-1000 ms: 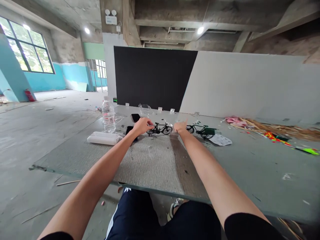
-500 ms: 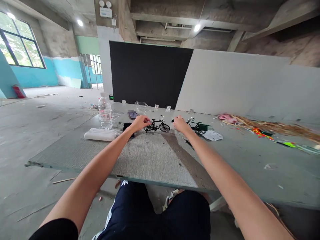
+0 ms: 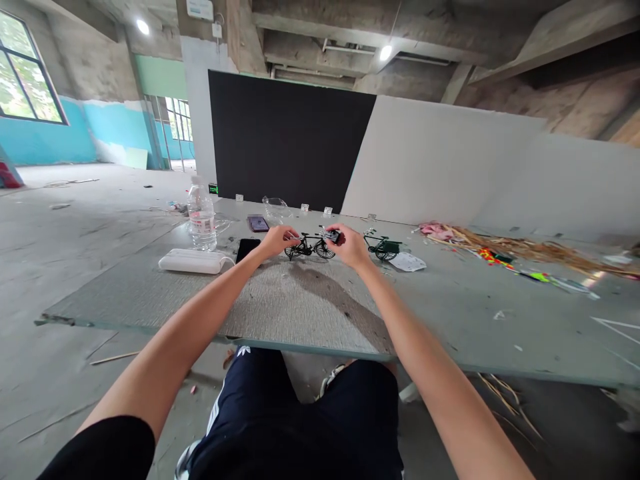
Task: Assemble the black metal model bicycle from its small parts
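A small black model bicycle [image 3: 309, 248] stands upright on the grey table. My left hand [image 3: 278, 241] is closed at its rear end, with the fingertips at the back of the bicycle. By the handlebar and front wheel, my right hand [image 3: 349, 245] pinches a small dark piece [image 3: 333, 236] whose shape is too small to make out. Just right of that hand stands a second model bicycle [image 3: 384, 247], with a dark green box at its rear. A white printed paper [image 3: 408, 261] lies beside it.
On the table's left are a water bottle [image 3: 201, 217], a white power strip [image 3: 193, 261] and a black phone [image 3: 247, 249]. A purple-cased item [image 3: 258, 223] lies behind. Straw strands [image 3: 480, 250] and coloured bits are at right. A black panel [image 3: 290, 140] stands at the back.
My right hand has moved left with the small dark piece, to the front of the black bicycle. My left hand stays at the bicycle's rear. The view has shifted slightly.
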Demonstrator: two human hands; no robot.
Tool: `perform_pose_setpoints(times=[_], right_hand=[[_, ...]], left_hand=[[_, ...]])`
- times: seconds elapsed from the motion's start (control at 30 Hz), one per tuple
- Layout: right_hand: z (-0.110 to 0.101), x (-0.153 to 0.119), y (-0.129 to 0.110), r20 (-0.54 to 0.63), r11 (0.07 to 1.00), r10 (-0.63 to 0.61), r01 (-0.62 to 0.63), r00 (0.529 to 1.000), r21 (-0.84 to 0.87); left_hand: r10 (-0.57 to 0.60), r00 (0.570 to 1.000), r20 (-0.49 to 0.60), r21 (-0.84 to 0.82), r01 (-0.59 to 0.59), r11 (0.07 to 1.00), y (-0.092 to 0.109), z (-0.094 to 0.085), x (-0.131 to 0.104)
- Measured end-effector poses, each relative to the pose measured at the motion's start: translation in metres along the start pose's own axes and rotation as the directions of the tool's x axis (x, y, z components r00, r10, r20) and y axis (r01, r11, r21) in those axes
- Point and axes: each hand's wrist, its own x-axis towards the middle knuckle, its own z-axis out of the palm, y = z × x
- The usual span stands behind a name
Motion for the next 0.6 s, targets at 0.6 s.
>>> perform_pose_setpoints(times=[0.6], right_hand=[[0.045, -0.006, -0.015, 0.142, 0.978, 0.045, -0.072, 0.989, 0.193]], left_hand=[[0.038, 0.997, 0.062, -0.128, -0.030, 0.991, -0.009, 0.007, 0.002]])
